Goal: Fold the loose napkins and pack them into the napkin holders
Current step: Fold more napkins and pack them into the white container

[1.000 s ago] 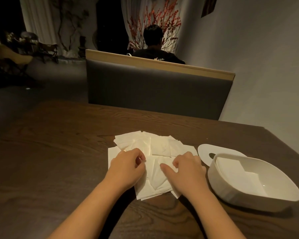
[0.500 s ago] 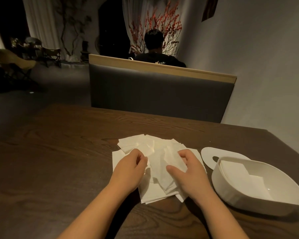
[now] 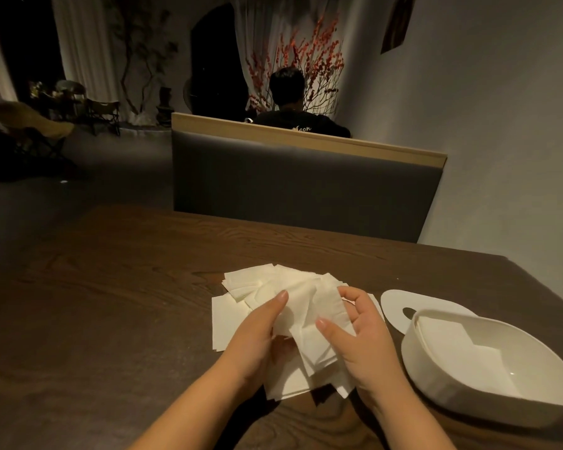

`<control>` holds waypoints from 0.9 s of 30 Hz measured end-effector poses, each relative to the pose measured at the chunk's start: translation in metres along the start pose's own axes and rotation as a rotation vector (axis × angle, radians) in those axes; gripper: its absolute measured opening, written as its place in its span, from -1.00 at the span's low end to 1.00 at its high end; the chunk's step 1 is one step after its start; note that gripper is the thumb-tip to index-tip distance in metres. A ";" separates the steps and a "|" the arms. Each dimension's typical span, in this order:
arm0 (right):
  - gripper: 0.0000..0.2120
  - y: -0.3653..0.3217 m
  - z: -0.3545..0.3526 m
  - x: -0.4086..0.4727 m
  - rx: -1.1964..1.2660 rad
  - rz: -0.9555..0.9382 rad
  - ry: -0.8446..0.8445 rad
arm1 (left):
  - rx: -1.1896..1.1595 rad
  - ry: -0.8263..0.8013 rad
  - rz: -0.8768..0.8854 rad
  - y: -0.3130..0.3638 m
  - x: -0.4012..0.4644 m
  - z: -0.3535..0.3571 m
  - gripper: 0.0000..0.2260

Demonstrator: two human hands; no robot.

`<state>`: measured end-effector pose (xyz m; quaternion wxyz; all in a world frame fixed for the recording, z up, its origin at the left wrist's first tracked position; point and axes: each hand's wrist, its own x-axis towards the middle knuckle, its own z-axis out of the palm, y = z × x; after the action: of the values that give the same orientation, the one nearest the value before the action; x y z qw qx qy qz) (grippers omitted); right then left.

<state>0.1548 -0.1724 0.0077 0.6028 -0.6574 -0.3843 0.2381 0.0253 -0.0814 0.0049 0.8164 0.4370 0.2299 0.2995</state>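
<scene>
A heap of loose white napkins (image 3: 241, 287) lies on the dark wooden table (image 3: 111, 303) in front of me. Both hands hold one napkin (image 3: 309, 306) lifted off the heap. My left hand (image 3: 257, 332) grips its left side from below, thumb on top. My right hand (image 3: 361, 332) pinches its right side, fingers curled over the upper edge. To the right stands a white oval napkin holder (image 3: 442, 384), open, with a few folded napkins (image 3: 446, 332) inside. Its flat white lid (image 3: 400, 306) lies just behind it.
A grey padded booth back with a wooden top edge (image 3: 306, 190) stands across the table. Behind it a person (image 3: 290, 105) sits facing away. A grey wall runs along the right. The table's right edge lies just past the holder.
Both hands were resting flat on the heap; they have since taken hold of one napkin and raised it off the pile, turning palms inward.
</scene>
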 end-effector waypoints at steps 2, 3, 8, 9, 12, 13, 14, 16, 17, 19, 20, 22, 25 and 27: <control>-0.66 0.003 -0.001 0.002 -0.022 0.020 0.021 | -0.009 0.053 -0.007 -0.001 0.002 0.000 -0.66; -0.68 0.004 -0.002 0.003 -0.035 0.034 0.017 | -0.005 0.075 -0.009 -0.002 0.003 -0.001 -0.66; -0.95 0.005 -0.002 0.002 -0.132 0.068 -0.062 | 0.043 0.131 -0.023 0.005 0.002 0.001 -0.69; -0.97 0.005 -0.002 0.002 -0.146 0.065 -0.070 | 0.043 0.134 -0.037 0.006 0.002 0.001 -0.69; -0.89 0.007 -0.001 -0.001 -0.217 0.027 -0.080 | 0.015 0.153 -0.088 0.003 0.004 -0.002 -0.71; -0.88 0.007 -0.002 -0.002 -0.221 0.018 -0.077 | -0.004 0.165 -0.095 0.004 0.004 -0.003 -0.72; -0.88 0.008 -0.003 -0.001 -0.203 0.015 -0.065 | -0.028 0.174 -0.094 0.005 0.005 -0.003 -0.73; -0.89 0.006 -0.005 0.000 -0.096 0.040 -0.031 | -0.035 0.181 -0.051 0.007 0.005 -0.005 -0.74; -0.91 0.004 -0.006 0.000 -0.003 0.068 -0.023 | -0.006 0.184 -0.024 0.007 0.006 -0.006 -0.73; -0.98 0.000 -0.006 0.001 0.198 0.117 -0.025 | 0.055 0.188 0.001 0.004 0.006 -0.005 -0.70; -0.92 -0.001 -0.005 0.002 0.256 0.123 -0.024 | 0.071 0.185 0.004 0.003 0.005 -0.002 -0.69; -0.87 -0.003 -0.003 0.003 0.253 0.129 -0.015 | 0.074 0.148 -0.015 -0.003 0.005 0.003 -0.68; -0.95 -0.001 0.004 0.005 0.186 0.107 0.044 | -0.041 0.114 -0.095 -0.009 0.005 0.009 -0.64; -0.71 0.004 0.008 0.006 0.116 0.097 0.101 | -0.063 0.072 -0.134 -0.013 0.007 0.009 -0.61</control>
<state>0.1532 -0.1624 0.0035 0.6462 -0.6504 -0.3067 0.2556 0.0394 -0.0876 -0.0020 0.8393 0.3835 0.2783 0.2666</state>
